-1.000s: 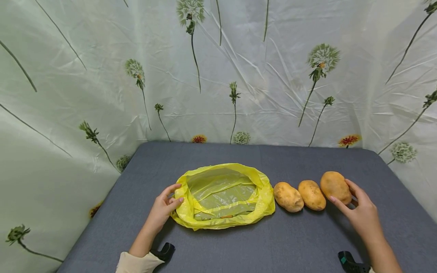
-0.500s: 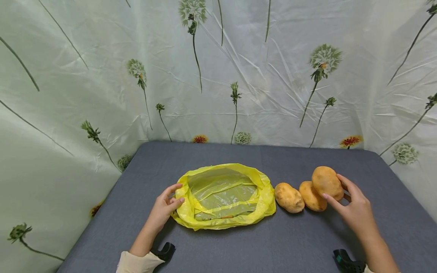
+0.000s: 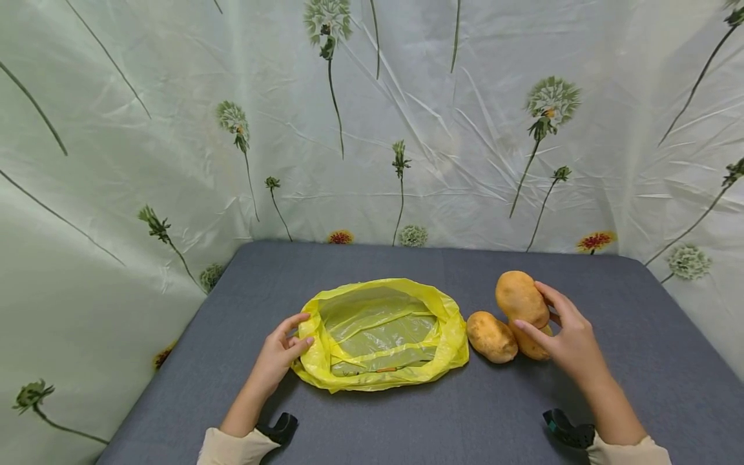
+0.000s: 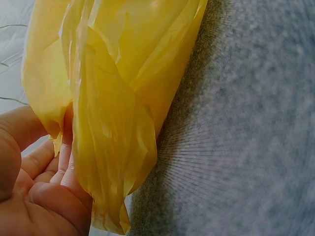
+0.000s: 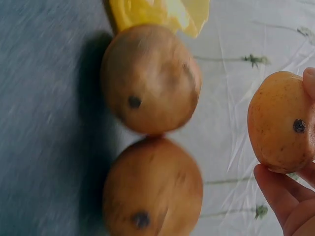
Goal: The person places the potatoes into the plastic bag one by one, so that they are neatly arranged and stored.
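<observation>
A yellow plastic bag lies with its mouth spread wide on the table. My left hand pinches the bag's left rim between thumb and fingers; in the left wrist view the yellow film hangs in folds beside the fingers. My right hand grips a potato between thumb and fingertips, raised above the others. Two more potatoes rest right of the bag: the nearer potato sits close by its edge, and the second potato is partly hidden behind the held one.
The dark grey tabletop spreads around the bag and potatoes. A pale curtain printed with dandelions hangs along its back and left side. Black straps sit at both wrists.
My right hand has lifted the potato and carried it left, from right of the other two to above the second one. The left hand and the bag have stayed in place.
</observation>
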### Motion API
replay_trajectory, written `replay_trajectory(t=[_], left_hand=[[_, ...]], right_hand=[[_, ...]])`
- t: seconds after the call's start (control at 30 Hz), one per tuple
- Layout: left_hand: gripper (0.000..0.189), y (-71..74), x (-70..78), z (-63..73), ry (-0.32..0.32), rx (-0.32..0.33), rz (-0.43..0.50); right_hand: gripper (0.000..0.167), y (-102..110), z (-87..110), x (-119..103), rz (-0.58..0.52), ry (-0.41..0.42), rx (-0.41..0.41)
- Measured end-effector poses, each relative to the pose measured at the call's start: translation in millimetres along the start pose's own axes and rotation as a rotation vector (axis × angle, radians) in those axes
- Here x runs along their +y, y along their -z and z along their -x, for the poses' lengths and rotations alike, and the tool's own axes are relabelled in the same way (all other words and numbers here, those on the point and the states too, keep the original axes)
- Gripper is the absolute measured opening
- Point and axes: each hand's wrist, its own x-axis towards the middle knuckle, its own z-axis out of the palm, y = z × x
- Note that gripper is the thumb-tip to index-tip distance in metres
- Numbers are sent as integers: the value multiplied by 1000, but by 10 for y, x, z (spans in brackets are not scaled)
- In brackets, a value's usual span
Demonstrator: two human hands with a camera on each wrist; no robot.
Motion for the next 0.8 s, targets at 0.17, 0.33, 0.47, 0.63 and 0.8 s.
replay_trajectory(t=[0.17,0.33,0.47,0.63,0.8], left_hand=[[50,3,24,-2,28,0,3],[48,-17,158,42,28,-12,9],[47,-38,252,79,17,-19,-5],[47,-43,258,79,7,-21,-6],[47,-39,249,78,13,-15,-3]], right_hand=[[78,-127,-78,-77,-25,28,-28],[78,-260,-118,-153,-62,59,-49],[79,-373,-141,-202,-80,97,-70],[79,-494,-176,-260,-116,125,-98],[76,-597,-213,-337,-148,148,-128]])
